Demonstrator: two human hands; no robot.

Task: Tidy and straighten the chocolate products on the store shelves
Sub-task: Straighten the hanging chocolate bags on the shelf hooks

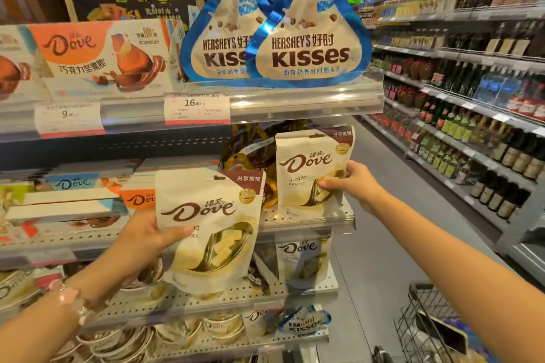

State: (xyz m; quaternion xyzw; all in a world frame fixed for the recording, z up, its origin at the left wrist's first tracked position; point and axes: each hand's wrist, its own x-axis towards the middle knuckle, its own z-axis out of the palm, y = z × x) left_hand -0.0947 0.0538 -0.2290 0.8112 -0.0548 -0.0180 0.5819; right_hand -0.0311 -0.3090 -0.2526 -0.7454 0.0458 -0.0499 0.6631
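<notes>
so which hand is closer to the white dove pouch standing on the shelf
Right. The right hand holds the standing Dove pouch at its right edge; the left hand is lower left, holding another Dove pouch.

Two white Dove pouches carry brown script lettering, a maroon upper-right corner and a picture of pale chocolate pieces. The nearer Dove pouch (211, 230) is upright and tilted slightly, held off the shelves in front of the middle shelf (306, 222), pinched at its left edge. The farther Dove pouch (314, 172) stands upright at the right end of that shelf, gripped at its right edge. On the top shelf (306, 97) two blue-and-white Hershey's Kisses bags (309, 38) stand upright, overlapping, beside an orange-and-white Dove box (100, 59). A third white Dove pouch (303, 262) stands on the lower shelf (236, 298).
</notes>
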